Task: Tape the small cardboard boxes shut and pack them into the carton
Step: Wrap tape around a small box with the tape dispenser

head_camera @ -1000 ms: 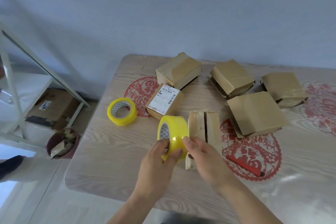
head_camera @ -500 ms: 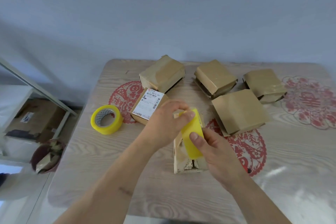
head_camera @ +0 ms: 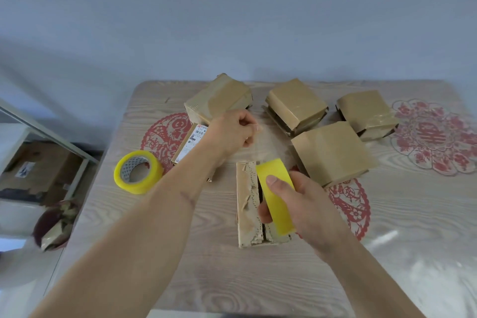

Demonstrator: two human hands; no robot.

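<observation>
A small cardboard box [head_camera: 247, 204] lies near the middle of the wooden table [head_camera: 232, 273], its two top flaps meeting in a seam. My right hand [head_camera: 302, 204] grips a yellow tape roll [head_camera: 275, 196] on edge above that seam. My left hand [head_camera: 232, 131] pinches the clear tape end [head_camera: 260, 134], stretched from the roll toward the far side of the box. Several taped brown boxes sit behind: one at back left [head_camera: 219, 98], one at back centre [head_camera: 296, 103], one at back right [head_camera: 366, 111], and a larger one [head_camera: 333, 155] right of the roll.
A second yellow tape roll [head_camera: 138, 170] lies flat at the left. A box with a white shipping label [head_camera: 191, 147] is partly hidden by my left forearm. Red paper cutouts [head_camera: 433, 137] decorate the tabletop. Left of the table stand a white frame, a cardboard carton [head_camera: 33, 170] and a dark bin [head_camera: 54, 224].
The roll came down from in front of me onto the small box. My left hand then moved away from the roll toward the far side, drawing out a strip of clear tape.
</observation>
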